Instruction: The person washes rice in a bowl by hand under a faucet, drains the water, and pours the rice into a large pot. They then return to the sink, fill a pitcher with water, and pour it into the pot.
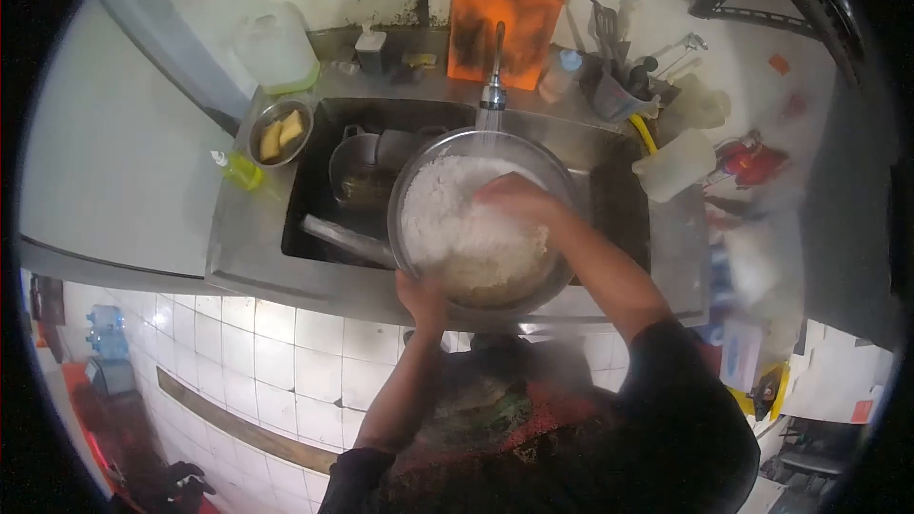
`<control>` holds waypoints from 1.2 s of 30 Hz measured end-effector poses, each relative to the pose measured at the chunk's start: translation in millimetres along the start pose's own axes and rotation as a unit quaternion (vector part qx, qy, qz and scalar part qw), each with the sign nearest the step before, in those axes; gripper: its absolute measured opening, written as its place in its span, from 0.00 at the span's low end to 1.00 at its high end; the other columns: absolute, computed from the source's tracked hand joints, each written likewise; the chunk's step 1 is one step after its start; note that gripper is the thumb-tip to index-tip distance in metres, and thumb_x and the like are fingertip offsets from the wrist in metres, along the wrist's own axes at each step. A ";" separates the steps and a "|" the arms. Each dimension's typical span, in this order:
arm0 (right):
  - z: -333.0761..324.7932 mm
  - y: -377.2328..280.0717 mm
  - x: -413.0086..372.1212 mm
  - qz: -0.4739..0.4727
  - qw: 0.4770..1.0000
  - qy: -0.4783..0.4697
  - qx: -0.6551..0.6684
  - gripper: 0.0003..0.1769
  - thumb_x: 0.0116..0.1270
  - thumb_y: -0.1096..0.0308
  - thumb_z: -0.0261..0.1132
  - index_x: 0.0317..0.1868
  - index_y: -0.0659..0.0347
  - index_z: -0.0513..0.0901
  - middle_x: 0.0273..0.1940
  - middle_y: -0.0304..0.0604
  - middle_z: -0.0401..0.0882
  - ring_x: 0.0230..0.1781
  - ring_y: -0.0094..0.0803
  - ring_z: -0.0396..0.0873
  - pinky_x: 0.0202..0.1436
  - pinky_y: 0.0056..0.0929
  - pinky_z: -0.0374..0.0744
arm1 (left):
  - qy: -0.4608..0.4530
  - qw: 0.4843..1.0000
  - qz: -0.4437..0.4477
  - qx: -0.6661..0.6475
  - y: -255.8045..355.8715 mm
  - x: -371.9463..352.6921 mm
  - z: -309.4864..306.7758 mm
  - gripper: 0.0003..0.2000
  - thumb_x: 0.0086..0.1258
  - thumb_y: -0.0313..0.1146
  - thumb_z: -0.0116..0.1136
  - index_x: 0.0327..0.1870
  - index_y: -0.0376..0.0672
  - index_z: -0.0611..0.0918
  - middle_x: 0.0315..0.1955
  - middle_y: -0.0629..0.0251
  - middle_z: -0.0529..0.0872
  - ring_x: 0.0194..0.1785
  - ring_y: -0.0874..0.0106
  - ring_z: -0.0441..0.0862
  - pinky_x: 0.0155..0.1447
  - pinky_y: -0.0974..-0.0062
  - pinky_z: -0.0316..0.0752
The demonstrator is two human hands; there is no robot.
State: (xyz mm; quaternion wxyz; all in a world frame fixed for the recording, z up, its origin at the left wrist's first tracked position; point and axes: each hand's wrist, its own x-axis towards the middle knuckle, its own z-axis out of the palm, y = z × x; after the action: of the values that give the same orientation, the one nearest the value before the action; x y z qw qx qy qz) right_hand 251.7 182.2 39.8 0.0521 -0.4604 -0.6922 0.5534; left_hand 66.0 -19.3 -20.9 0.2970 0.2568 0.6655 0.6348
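Note:
A large metal bowl (564,276) is at the sink under the faucet (494,95), with water running down into it. White grain-like contents (443,209) fill much of the bowl, with cloudy liquid near its front. My left hand (422,299) grips the bowl's front left rim. Inside the bowl, on the right side, my right hand (519,198) touches the white contents; motion blurs its fingers, so their pose is unclear.
Pots (357,167) lie in the left part of the sink (305,200). A small bowl (280,132) with yellow pieces, a green bottle (240,170) and a jug (276,48) stand left. An orange board (505,24) leans behind; a utensil container (617,98) stands right.

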 end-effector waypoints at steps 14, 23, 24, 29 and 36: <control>51.0 87.0 23.7 0.090 0.943 0.137 0.290 0.36 0.62 0.40 0.57 0.55 0.65 0.78 0.52 0.57 0.79 0.54 0.49 0.77 0.57 0.38 0.73 | -0.006 0.997 0.014 0.077 26.9 -4.2 -1.5 0.12 0.57 0.23 0.52 0.43 0.32 0.76 0.36 0.56 0.82 0.40 0.65 0.78 0.49 0.70 0.71; 146.9 -66.2 -4.3 0.050 0.913 0.258 -0.313 0.61 0.41 0.49 0.75 0.74 0.48 0.49 0.73 0.60 0.43 0.70 0.72 0.43 0.60 0.84 0.39 | -0.102 0.992 -0.022 0.066 10.2 8.3 -13.7 0.12 0.56 0.26 0.52 0.41 0.30 0.76 0.33 0.55 0.82 0.38 0.65 0.78 0.44 0.68 0.73; 142.1 -56.0 12.7 0.061 0.898 0.275 -0.339 0.60 0.42 0.50 0.75 0.74 0.47 0.49 0.73 0.60 0.43 0.71 0.71 0.44 0.61 0.83 0.39 | -0.087 0.995 -0.012 0.048 12.2 9.5 -11.9 0.12 0.56 0.25 0.52 0.40 0.30 0.76 0.33 0.57 0.81 0.38 0.66 0.78 0.43 0.69 0.72; 118.7 23.9 103.2 0.146 0.810 0.340 -0.454 0.45 0.53 0.48 0.67 0.71 0.41 0.57 0.73 0.54 0.50 0.71 0.65 0.49 0.62 0.80 0.43 | -0.052 0.998 -0.036 0.008 8.7 -0.7 -11.3 0.12 0.55 0.22 0.49 0.41 0.31 0.76 0.33 0.60 0.81 0.37 0.72 0.76 0.42 0.72 0.72; 15.4 53.7 100.4 -0.002 0.922 -0.151 -0.356 0.32 0.52 0.47 0.65 0.57 0.51 0.79 0.59 0.53 0.73 0.63 0.46 0.68 0.64 0.48 0.66 | -0.013 0.994 -0.089 0.065 45.9 -0.8 -1.8 0.14 0.54 0.20 0.48 0.43 0.33 0.76 0.36 0.61 0.81 0.40 0.72 0.76 0.45 0.73 0.71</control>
State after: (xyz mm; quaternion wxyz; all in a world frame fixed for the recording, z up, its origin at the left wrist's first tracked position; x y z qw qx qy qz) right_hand 216.6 239.0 -53.7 -0.2192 -0.3584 -0.8441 0.3332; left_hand 63.6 -18.3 25.0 0.3441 0.2233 0.7214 0.5579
